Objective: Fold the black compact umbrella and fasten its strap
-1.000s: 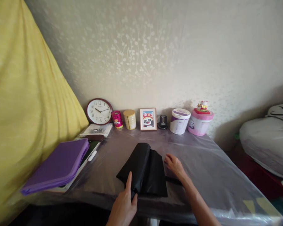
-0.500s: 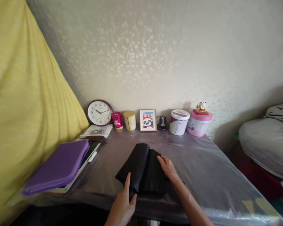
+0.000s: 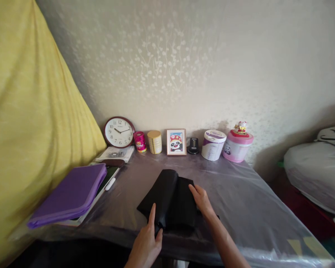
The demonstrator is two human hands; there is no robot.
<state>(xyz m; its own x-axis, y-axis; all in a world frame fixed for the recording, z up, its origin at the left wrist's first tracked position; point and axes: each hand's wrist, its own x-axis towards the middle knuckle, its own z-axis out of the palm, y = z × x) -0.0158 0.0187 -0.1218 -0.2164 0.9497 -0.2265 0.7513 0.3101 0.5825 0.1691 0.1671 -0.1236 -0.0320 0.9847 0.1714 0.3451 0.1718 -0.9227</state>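
A black folded piece of smooth, slightly shiny fabric (image 3: 162,201) lies on the table in front of me, with a ridge down its middle and loose panels to either side. I cannot make out exactly what kind of article it is. At its near left end, my left hand (image 3: 148,238) grips it between thumb and fingers, the index finger stretched along the top. My right hand (image 3: 201,199) pinches the upper right edge of the right-hand panel. Part of the right hand's fingers is hidden behind the fabric. A small dark bit sticks out beyond my right wrist.
A purple zip folder (image 3: 69,193) lies on books at left, beside a white pen-like object (image 3: 110,184). Along the wall stand a clock (image 3: 119,131), a pink can (image 3: 140,142), a yellow-lidded can (image 3: 155,142), a picture frame (image 3: 176,142) and two tubs (image 3: 213,147). Plastic covers the table (image 3: 240,208).
The right hand has shifted slightly with the fabric's right panel, which looks a little flatter and wider. The left hand keeps its hold; the whole view has moved slightly.
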